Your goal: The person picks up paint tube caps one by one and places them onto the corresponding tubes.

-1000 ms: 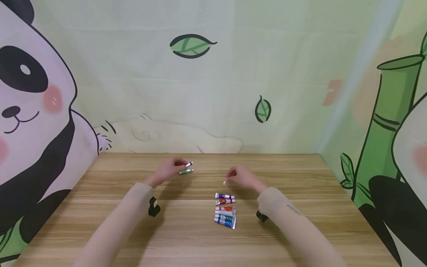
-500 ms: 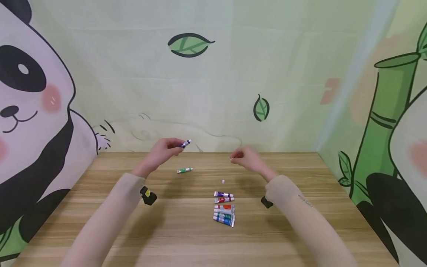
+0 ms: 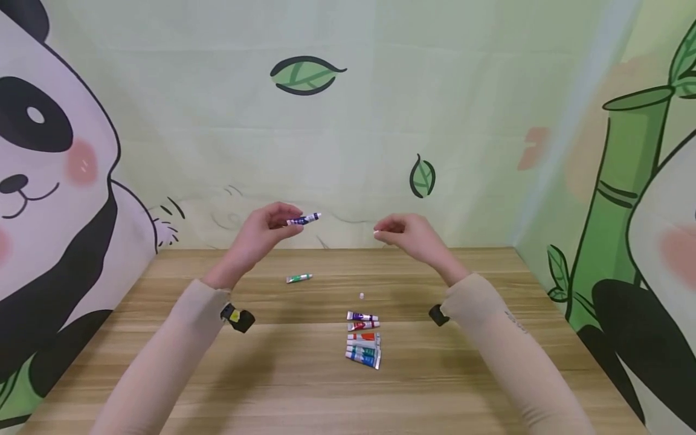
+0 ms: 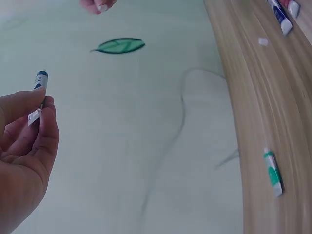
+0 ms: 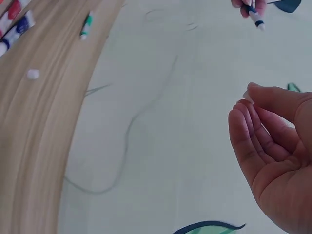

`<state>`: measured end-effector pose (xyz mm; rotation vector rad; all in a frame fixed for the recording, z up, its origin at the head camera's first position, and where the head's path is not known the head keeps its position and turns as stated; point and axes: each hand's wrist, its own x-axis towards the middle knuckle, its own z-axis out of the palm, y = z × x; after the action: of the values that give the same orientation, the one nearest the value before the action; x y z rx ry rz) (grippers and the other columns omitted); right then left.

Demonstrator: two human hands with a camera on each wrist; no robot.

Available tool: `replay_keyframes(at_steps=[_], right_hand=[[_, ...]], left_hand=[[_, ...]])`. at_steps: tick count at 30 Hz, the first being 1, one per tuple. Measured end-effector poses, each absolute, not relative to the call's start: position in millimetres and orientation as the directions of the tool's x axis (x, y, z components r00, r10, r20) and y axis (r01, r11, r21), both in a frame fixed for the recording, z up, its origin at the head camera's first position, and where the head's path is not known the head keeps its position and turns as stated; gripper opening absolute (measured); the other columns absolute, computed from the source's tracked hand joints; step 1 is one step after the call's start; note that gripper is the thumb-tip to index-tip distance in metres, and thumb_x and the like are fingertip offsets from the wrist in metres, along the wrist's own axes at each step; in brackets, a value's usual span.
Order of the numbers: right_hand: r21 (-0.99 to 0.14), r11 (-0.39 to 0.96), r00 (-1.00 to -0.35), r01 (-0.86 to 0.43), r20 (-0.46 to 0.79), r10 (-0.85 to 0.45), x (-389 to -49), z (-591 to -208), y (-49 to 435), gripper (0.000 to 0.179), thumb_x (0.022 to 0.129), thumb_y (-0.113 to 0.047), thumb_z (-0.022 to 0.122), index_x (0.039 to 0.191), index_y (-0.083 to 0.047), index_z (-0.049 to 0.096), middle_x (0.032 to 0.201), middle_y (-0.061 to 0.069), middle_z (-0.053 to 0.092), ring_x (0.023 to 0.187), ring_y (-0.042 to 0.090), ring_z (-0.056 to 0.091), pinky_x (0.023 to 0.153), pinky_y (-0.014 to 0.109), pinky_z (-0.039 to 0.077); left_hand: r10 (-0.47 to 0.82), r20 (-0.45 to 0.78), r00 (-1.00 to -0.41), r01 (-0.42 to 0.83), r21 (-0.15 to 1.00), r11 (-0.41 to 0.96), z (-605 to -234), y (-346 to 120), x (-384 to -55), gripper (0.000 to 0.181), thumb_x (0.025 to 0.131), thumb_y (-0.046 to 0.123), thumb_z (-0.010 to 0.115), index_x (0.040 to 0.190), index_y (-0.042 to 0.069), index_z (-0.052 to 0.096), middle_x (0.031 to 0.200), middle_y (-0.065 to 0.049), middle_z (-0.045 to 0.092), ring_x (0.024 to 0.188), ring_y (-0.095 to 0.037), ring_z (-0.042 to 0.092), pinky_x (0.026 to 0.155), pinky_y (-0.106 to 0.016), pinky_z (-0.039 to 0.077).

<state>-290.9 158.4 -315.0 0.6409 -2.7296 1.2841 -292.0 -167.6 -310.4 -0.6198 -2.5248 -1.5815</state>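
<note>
My left hand (image 3: pixel 261 232) is raised above the table's far edge and pinches a dark blue paint tube (image 3: pixel 311 218) between thumb and fingers. The tube's narrow nozzle end (image 4: pixel 43 73) points away from the palm. Level with it on the right, my right hand (image 3: pixel 413 235) pinches a small white cap (image 5: pixel 247 96) between thumb and fingertips, mostly covered by them. A gap separates the two hands. Below the left hand a green paint tube (image 3: pixel 299 278) lies on the table. Another white cap (image 3: pixel 361 296) rests on the wood right of it.
Several paint tubes lie in a column nearer me on the wooden table (image 3: pixel 304 386): a purple tube (image 3: pixel 362 316), a red tube (image 3: pixel 363 326), an orange tube (image 3: pixel 362 336) and a blue tube (image 3: pixel 361 357) among them. A printed cloth backdrop (image 3: pixel 353 133) stands behind the table.
Both hands have risen from the table, the left lifting the dark blue tube away from beside the green one. The right has moved up with the white cap; the other cap stays put.
</note>
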Motion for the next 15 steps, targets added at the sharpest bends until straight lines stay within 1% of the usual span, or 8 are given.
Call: replay_keyframes(at_steps=[3,9,15], right_hand=[[-0.730,0.541,-0.901,-0.417,0.250,-0.355,-285,-306,154,0.023,0.098,-0.028,0.069,0.113,-0.010,0.071,0.105,0.004,0.071,0.091,0.022,0.064,0.080,0.038,0.054],[-0.766,0.465,-0.886,-0.444,0.300,-0.353,-271,-293,146,0.026,0.097,-0.032,0.070,0.113,-0.011,0.072,0.102,0.002,0.072,0.091,0.022,0.065,0.080,0.041,0.053],[-0.808,0.354,-0.874,-0.472,0.377,-0.306,-255,-289,137,0.029,0.096,-0.034,0.071,0.114,-0.011,0.072,0.106,0.003,0.071,0.095,0.023,0.065,0.079,0.034,0.053]], left_hand=[[0.273,0.301,-0.914,0.386,0.852,0.354,-306,-161,-283,0.029,0.095,0.022,0.073,0.120,0.008,0.066,0.111,-0.010,0.071,0.093,-0.024,0.062,0.079,-0.029,0.049],[0.301,0.310,-0.902,0.401,0.860,0.315,-298,-148,-266,0.028,0.095,0.026,0.073,0.120,0.013,0.068,0.108,-0.006,0.073,0.088,-0.023,0.059,0.075,-0.030,0.047],[0.316,0.326,-0.891,0.408,0.879,0.245,-293,-136,-257,0.029,0.094,0.029,0.073,0.119,0.014,0.070,0.105,-0.005,0.073,0.088,-0.025,0.058,0.078,-0.032,0.048]])
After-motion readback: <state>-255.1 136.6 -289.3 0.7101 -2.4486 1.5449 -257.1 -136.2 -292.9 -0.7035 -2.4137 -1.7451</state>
